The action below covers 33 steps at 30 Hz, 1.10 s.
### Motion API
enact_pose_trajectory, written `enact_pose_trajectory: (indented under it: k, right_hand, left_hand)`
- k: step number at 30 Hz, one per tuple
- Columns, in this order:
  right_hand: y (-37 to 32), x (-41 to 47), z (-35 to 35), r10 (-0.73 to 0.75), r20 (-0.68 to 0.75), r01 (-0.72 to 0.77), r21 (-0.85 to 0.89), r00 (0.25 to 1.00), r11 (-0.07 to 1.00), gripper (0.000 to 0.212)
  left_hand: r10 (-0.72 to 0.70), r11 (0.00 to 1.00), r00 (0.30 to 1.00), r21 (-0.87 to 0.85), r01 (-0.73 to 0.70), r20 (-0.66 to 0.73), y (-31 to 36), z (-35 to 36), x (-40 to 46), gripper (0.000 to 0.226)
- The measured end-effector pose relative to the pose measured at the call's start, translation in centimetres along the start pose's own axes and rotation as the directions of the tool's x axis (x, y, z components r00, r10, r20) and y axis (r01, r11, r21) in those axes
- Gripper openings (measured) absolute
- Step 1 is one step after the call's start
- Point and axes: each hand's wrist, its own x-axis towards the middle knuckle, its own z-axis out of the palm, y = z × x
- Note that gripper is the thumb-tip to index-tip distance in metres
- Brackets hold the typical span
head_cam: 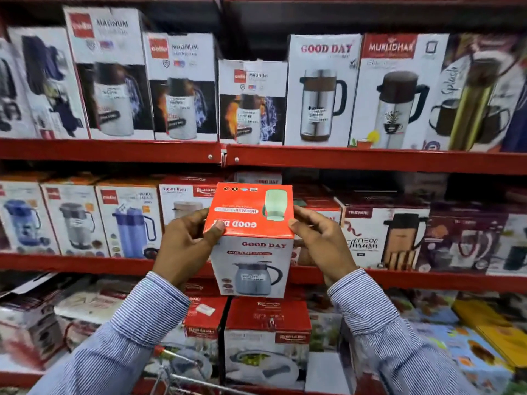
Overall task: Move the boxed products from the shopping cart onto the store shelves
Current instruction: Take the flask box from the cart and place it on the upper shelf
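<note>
Three red shelf tiers [114, 151] packed with boxed flasks. One Good Day kettle box [252, 243] held before middle tier, left hand [182, 246] and right hand [322, 240] gripping its sides. Shopping cart rim [182, 377] below.

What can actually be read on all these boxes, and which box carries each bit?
"GOOD DAY": held box, front, and upside down on its red top.
"HOT N SIP": same top, upside down.
"MAGNUM": three top-shelf boxes.
"GOOD DAY": top-shelf flask box.
"MURLIDHAR": its neighbour.
"Splash": far-right box.
"NEO Thrush": middle-shelf box.
Price stickers and small print: too blurred.
</note>
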Motion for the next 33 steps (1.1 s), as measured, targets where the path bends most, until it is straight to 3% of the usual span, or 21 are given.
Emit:
enact_pose_trajectory:
  k: [12, 23, 33]
  right_hand:
    - [0.6, 5.0, 0.9, -0.003, 0.024, 0.004, -0.034, 1.0, 0.999, 0.041]
    - [1.0, 7.4, 0.9, -0.067, 0.037, 0.07, -0.076, 0.997, 0.995, 0.038]
    - [2.3, 7.2, 1.1, -0.141, 0.027, 0.143, -0.088, 0.99, 0.986, 0.039]
  left_hand:
    - [0.136, 0.984, 0.991, 0.118, -0.135, 0.003, -1.9, 1.1, 4.8, 0.032]
    - [0.155, 0.986, 0.988, 0.064, -0.154, -0.021, -1.8, 1.6, 5.9, 0.026]
    - [0.13, 0.991, 0.99, 0.0, -0.13, -0.045, -3.6, 1.4, 6.1, 0.037]
